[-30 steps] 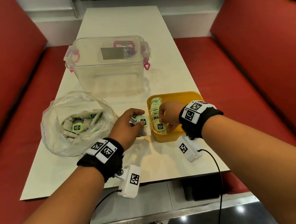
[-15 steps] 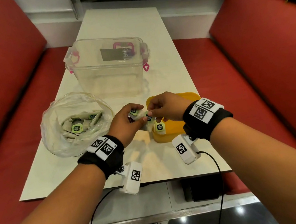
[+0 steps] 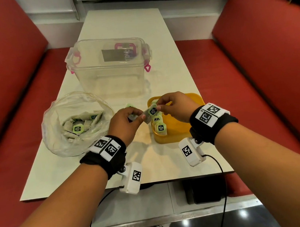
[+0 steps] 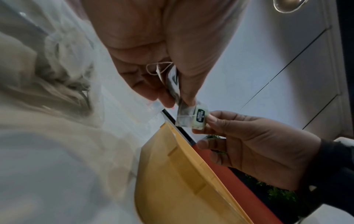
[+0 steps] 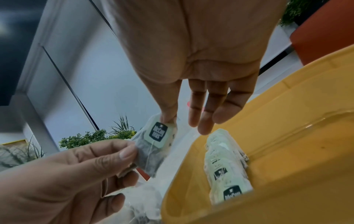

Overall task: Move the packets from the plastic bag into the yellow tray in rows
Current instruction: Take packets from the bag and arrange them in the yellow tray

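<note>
A tea packet (image 3: 150, 113) with a green tag hangs just above the left rim of the yellow tray (image 3: 183, 128), held between both hands. My left hand (image 3: 127, 122) pinches its lower corner and keeps other packets (image 4: 173, 84) in the palm. My right hand (image 3: 173, 106) pinches the packet's (image 5: 153, 145) top edge with thumb and forefinger; its other fingers (image 5: 208, 106) are stretched out. A row of packets (image 3: 159, 123) stands along the tray's left wall (image 5: 191, 174). The clear plastic bag (image 3: 76, 123), left of the hands, holds several more packets.
A clear lidded storage box (image 3: 109, 67) with pink latches stands behind the bag and tray on the white table (image 3: 120, 22). Red bench seats flank the table on both sides. One loose packet (image 3: 130, 105) lies on the table beyond my left hand.
My right hand left the tray's row and came up to the left hand, taking hold of one packet there. Both hands now sit slightly higher over the tray's left rim.
</note>
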The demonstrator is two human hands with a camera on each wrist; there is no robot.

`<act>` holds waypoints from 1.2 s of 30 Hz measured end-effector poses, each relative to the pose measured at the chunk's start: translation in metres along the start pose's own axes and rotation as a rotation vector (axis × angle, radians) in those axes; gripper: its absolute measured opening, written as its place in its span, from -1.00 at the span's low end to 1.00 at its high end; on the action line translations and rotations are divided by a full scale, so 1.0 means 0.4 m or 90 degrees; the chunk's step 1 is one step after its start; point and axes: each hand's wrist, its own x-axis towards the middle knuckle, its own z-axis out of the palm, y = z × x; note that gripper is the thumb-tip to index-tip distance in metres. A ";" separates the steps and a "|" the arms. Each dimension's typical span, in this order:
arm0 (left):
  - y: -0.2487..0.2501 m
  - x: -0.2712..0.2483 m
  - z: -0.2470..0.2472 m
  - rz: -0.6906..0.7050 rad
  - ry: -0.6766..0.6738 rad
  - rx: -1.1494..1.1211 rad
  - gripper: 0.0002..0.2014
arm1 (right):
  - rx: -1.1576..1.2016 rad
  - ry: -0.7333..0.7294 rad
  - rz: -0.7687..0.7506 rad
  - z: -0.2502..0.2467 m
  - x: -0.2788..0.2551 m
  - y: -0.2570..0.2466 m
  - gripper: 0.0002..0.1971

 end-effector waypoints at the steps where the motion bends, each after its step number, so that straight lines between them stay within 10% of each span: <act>1: 0.000 0.001 0.000 -0.001 0.004 -0.001 -0.94 | 0.001 0.002 -0.004 0.000 -0.002 0.000 -0.95; 22: 0.014 0.004 0.038 -0.040 -0.008 0.055 -0.86 | -0.037 -0.013 -0.011 -0.040 -0.009 -0.026 -0.93; 29: 0.001 0.012 0.059 -0.140 -0.055 0.079 -0.77 | -0.200 -0.232 0.097 -0.005 -0.017 0.004 -0.89; 36: 0.003 0.011 0.069 -0.144 -0.065 0.096 -0.76 | -0.412 -0.263 0.053 0.041 -0.005 0.004 -0.76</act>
